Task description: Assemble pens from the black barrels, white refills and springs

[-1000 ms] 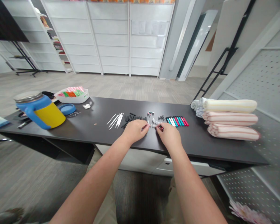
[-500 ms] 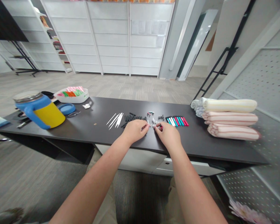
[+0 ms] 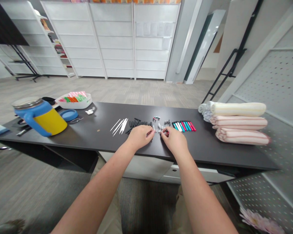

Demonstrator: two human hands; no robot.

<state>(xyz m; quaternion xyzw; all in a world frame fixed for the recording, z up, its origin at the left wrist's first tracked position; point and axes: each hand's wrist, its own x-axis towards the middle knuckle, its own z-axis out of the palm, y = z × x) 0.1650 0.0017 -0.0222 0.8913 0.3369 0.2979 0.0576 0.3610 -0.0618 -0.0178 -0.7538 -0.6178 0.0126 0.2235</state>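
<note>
Head camera view, facing forward and down: a person's two bare forearms reach over a long dark desk (image 3: 210,148), and both hands work close together over small parts. The left hand (image 3: 139,136) curls with thumb and index finger drawn together; whether something is pinched between them cannot be told at this size. The right hand (image 3: 175,139), just across a narrow gap, has its thumb and fingers closed on a small red-and-dark piece (image 3: 167,133), which sits right at the fingertips, mostly hidden by them.

Small clear pieces (image 3: 160,127) lie scattered on the desk in the gap and just beyond it, very near both sets of fingertips. Farther from the person is a little cluster of multicoloured bits (image 3: 156,118), with a group of silvery bits (image 3: 167,122) to its right. A row of red, teal and white barrels (image 3: 185,126) lies beyond the right hand, side by side. Black tubes (image 3: 141,123) lie behind the left hand, partly covered by it, and thin white sticks (image 3: 120,126) fan out to their left. Well apart, a blue-and-yellow mug (image 3: 51,121) stands at left and rolled towels (image 3: 241,122) are stacked at right.
</note>
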